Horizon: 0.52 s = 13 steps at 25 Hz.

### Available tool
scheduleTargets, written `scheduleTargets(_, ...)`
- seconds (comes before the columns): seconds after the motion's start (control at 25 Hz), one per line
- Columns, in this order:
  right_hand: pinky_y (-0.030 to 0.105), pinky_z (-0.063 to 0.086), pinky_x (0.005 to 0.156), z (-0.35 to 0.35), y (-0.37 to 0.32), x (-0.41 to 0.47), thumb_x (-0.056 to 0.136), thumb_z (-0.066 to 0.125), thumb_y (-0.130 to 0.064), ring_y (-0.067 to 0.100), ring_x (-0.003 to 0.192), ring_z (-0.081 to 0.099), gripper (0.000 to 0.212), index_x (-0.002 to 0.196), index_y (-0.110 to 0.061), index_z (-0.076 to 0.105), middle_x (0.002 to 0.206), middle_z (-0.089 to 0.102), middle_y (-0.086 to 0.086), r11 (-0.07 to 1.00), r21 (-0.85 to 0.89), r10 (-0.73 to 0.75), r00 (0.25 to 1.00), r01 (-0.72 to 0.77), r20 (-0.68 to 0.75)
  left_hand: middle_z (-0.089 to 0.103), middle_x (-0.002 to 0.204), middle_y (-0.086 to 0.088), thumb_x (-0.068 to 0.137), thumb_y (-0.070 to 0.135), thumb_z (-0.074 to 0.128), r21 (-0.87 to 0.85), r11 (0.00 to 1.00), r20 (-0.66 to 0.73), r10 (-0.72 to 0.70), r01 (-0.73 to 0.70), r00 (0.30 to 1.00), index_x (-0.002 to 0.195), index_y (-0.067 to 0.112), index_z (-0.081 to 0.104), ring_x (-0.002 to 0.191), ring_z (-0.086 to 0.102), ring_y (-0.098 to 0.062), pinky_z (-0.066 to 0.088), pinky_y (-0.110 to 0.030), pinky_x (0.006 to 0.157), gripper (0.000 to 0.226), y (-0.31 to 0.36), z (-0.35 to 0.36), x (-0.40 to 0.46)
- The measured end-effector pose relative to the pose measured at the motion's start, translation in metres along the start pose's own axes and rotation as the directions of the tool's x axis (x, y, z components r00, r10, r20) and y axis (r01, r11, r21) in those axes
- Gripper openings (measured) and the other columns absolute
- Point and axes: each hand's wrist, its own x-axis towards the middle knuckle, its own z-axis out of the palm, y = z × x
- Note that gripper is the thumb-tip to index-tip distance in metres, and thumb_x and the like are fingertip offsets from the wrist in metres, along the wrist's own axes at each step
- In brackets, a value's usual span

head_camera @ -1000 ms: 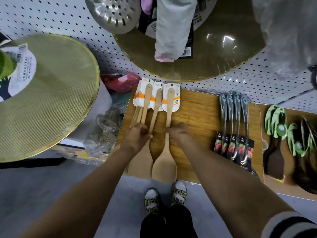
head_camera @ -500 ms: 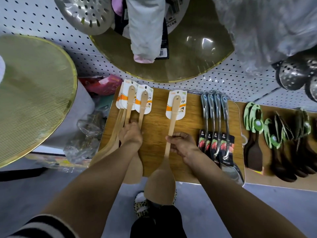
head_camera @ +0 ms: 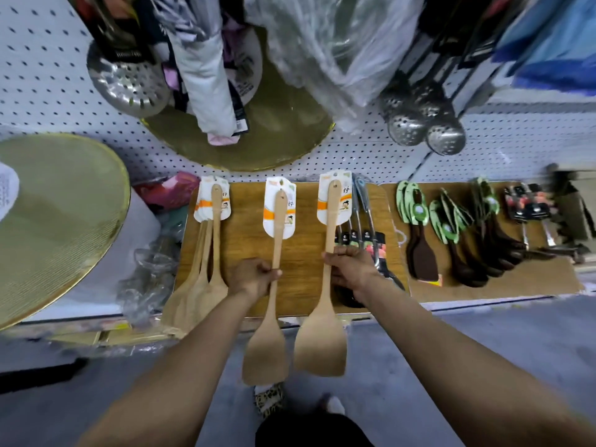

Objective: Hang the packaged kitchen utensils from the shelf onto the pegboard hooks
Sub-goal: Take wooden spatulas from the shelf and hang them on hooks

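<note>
My left hand (head_camera: 254, 277) grips the handle of a wooden spatula (head_camera: 269, 324) with a white-and-orange card at its top. My right hand (head_camera: 350, 269) grips the handle of a second carded wooden spatula (head_camera: 324, 327). Both spatulas are lifted above the wooden shelf (head_camera: 245, 250), blades hanging past its front edge. A pile of several more carded wooden spatulas (head_camera: 206, 269) lies at the shelf's left end. The white pegboard (head_camera: 371, 162) rises behind the shelf.
Metal-handled utensils in black cards (head_camera: 364, 230) lie under my right hand. Dark spatulas with green cards (head_camera: 419, 240) lie further right. Round gold mesh screens (head_camera: 58, 221), metal skimmers (head_camera: 425, 124) and plastic-wrapped goods (head_camera: 322, 50) hang on the pegboard. My feet stand on the grey floor (head_camera: 483, 333).
My left hand has lifted one spatula out of the left pile and moved it right. My right hand has carried its spatula further right and raised it. The view has tilted up and right.
</note>
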Motion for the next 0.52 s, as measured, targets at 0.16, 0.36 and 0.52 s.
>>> scheduleTargets(0.16, 0.032, 0.057, 0.056, -0.057, -0.005, -0.023, 0.088, 0.074, -0.011, 0.020, 0.064, 0.069, 0.019, 0.080, -0.013, 0.057, 0.074, 0.072, 0.007, 0.994, 0.026, -0.109, 0.994, 0.110, -0.017, 0.074, 0.079, -0.010, 0.077, 0.023, 0.081, -0.027, 0.996, 0.031, 0.091, -0.090, 0.995, 0.071, 0.012, 0.066, 0.077, 0.072, -0.029, 0.061, -0.048, 0.071, 0.019, 0.034, 0.027, -0.050)
scheduleTargets(0.36, 0.033, 0.056, 0.058, -0.182, -0.004, -0.060, 0.092, 0.069, -0.014, 0.021, 0.055, 0.059, 0.024, 0.070, -0.012, 0.059, 0.066, 0.063, 0.007, 0.965, 0.067, -0.248, 0.964, 0.255, -0.092, 0.064, 0.067, -0.003, 0.077, 0.016, 0.081, -0.035, 0.972, 0.042, 0.234, -0.232, 0.971, 0.064, 0.016, 0.057, 0.066, 0.063, -0.022, 0.060, -0.040, 0.063, 0.027, 0.091, 0.112, -0.125)
scheduleTargets(0.52, 0.042, 0.056, 0.066, -0.326, -0.001, -0.091, 0.090, 0.072, -0.015, 0.023, 0.065, 0.062, 0.018, 0.074, -0.016, 0.063, 0.070, 0.065, 0.006, 0.917, 0.066, -0.386, 0.916, 0.394, -0.110, 0.062, 0.073, -0.007, 0.082, 0.013, 0.076, -0.030, 0.928, 0.119, 0.371, -0.371, 0.921, 0.068, 0.016, 0.054, 0.062, 0.061, -0.017, 0.054, -0.027, 0.051, 0.026, 0.144, 0.218, -0.193)
